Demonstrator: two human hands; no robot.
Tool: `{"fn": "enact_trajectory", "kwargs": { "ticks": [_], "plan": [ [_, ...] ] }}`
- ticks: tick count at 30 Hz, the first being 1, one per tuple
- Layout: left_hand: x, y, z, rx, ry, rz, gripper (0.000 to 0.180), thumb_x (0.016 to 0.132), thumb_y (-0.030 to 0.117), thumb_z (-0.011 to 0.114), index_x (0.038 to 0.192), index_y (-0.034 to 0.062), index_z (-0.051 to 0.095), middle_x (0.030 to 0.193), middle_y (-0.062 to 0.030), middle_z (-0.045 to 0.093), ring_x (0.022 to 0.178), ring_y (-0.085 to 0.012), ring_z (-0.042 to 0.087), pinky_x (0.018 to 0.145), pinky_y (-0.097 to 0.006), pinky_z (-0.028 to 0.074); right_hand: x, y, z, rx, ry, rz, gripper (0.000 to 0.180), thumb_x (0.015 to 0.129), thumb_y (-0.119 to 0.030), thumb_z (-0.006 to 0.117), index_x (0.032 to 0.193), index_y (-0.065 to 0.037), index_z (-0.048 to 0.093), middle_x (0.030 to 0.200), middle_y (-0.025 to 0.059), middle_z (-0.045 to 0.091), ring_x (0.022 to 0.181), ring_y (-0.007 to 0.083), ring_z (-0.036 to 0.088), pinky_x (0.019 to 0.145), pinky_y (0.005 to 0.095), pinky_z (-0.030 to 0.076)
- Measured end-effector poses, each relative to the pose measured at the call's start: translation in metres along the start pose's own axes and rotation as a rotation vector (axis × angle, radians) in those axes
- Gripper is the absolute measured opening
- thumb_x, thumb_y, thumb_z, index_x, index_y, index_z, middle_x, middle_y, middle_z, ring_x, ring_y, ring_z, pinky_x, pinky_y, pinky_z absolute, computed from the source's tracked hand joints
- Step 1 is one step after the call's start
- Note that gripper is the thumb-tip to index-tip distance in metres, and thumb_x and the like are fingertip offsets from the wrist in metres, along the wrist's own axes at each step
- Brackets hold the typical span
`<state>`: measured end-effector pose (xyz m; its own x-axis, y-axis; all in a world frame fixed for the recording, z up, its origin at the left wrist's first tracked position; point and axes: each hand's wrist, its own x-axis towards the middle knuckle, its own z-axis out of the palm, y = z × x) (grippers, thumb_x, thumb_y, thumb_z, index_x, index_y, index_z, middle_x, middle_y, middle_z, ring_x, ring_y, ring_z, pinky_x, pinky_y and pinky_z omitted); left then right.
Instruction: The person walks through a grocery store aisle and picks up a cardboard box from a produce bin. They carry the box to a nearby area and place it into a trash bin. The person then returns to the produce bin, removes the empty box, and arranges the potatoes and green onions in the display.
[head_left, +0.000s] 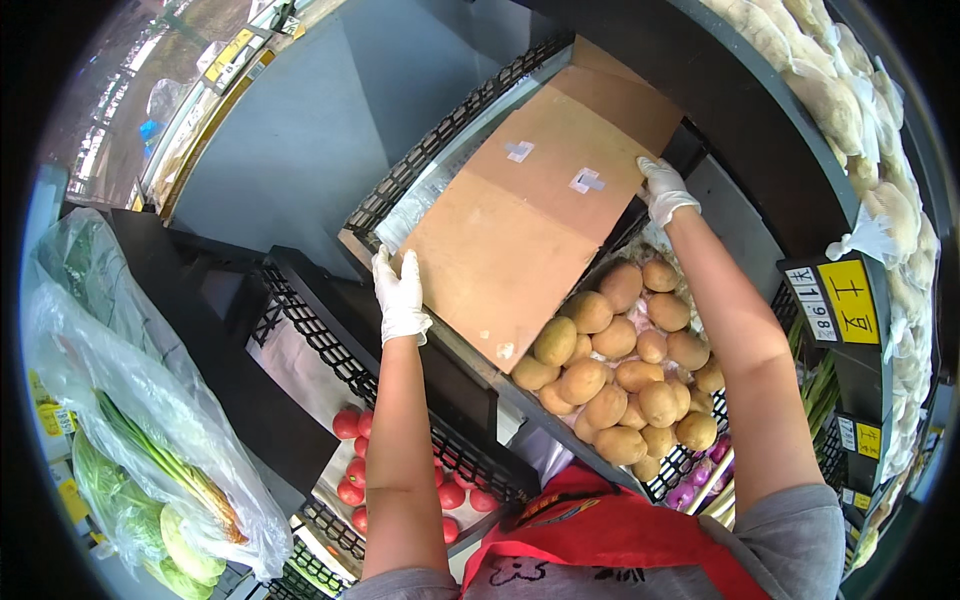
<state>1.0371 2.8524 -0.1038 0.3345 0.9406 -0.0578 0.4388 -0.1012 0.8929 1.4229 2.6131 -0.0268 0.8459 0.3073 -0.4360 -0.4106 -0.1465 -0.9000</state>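
- Brown cardboard, a broad rectangular panel (pixel 530 220) with a crease and two small labels, lies slantwise over a black lattice-sided plastic crate (pixel 455 130), the flap at its far end tilted up.
- At its left edge, the white-gloved left hand (pixel 402 297) has thumb and fingers parted in a V; I cannot tell whether they grip the edge or only rest against it.
- At its right edge, farther up, the white-gloved right hand (pixel 666 192) has its fingers close together, touching the rim; any hold underneath is hidden. Hands on opposite edges probably keep the wide panel steady.
- Just right of its near end, round tan potatoes (pixel 635 375) lie heaped, apparently kept together by the display's sides.
- Left of its near end, beyond the left forearm, red round tomatoes (pixel 350 490) sit on pale lining, perhaps there as cushioning.
- Well right of it, a yellow-and-white price sign (pixel 847 300) faces outward, presumably for shoppers.
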Motion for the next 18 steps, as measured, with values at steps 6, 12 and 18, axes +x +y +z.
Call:
{"fn": "enact_trajectory", "kwargs": {
  "ticks": [6,12,18],
  "plan": [
    [-0.018,0.046,0.021,0.003,-0.103,0.142,0.078,0.087,0.018,0.072,0.15,-0.0033,0.032,0.158,-0.0247,0.026,0.146,-0.0356,0.028,0.118,-0.038,0.028,0.085,0.053,-0.015,-1.059,0.198,-0.181,0.028,0.094,-0.018,0.061,0.119,-0.008,0.067,0.126,0.0109,0.065,0.112,0.0241,0.065,0.09,0.0379,0.053],
    [-0.063,0.075,0.015,0.813,-0.497,0.315,0.112,0.068,0.064,0.078,0.158,0.0266,0.024,0.166,-0.0175,0.007,0.152,-0.0415,0.005,0.113,-0.071,0.01,0.033,0.048,0.086,-1.826,-0.179,-0.144,0.029,0.089,-0.015,0.06,0.113,-0.004,0.073,0.126,0.0169,0.066,0.116,0.0332,0.064,0.09,0.0407,0.055],
    [-0.069,0.061,0.051,0.923,-0.698,0.204,0.11,0.07,0.043,0.085,0.158,0.0298,0.021,0.166,-0.0153,0.004,0.151,-0.0424,0.005,0.114,-0.07,0.015,0.094,0.089,0.054,-1.832,-0.347,-0.219,0.03,0.087,-0.019,0.064,0.112,-0.003,0.07,0.12,0.017,0.068,0.113,0.0361,0.064,0.092,0.0392,0.053]
  ]
}}
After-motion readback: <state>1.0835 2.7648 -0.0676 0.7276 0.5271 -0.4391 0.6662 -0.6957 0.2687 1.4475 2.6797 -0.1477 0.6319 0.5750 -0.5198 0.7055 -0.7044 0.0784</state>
